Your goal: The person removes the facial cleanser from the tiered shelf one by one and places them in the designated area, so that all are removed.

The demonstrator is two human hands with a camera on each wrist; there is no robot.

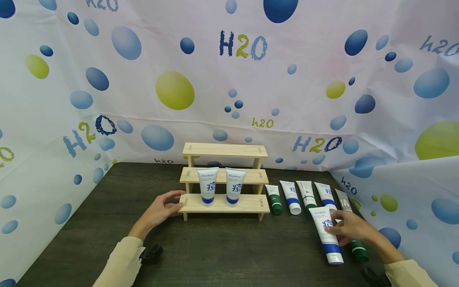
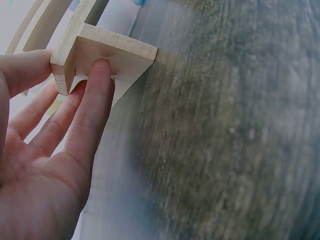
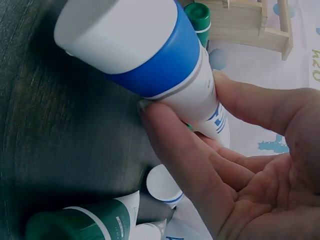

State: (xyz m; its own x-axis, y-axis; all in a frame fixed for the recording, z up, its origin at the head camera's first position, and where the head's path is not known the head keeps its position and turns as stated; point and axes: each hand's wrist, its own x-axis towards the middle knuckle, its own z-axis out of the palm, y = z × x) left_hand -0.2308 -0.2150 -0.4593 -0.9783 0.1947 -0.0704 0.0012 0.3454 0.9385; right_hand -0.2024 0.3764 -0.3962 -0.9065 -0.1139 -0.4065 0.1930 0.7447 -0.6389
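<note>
My right hand (image 1: 349,229) pinches a white squeeze tube (image 1: 325,231) with a blue band and white cap, thumb on one side and fingers on the other. In the right wrist view the tube's cap (image 3: 120,35) points toward the camera, above the dark table. My left hand (image 1: 161,211) holds the left end of the bottom step of a three-tier wooden stand (image 1: 229,204); in the left wrist view, thumb and fingers are on the wooden end piece (image 2: 110,50). Two matching white tubes, one on the left (image 1: 207,185) and one on the right (image 1: 235,186), stand cap-down on that step.
Right of the stand, several tubes lie in a row, among them a green-and-white one (image 1: 275,201) and a blue-banded one (image 1: 291,199). A green-capped tube (image 1: 358,251) lies beyond my right hand. Behind the dark table (image 1: 229,251) hangs a dotted sheet (image 1: 229,79).
</note>
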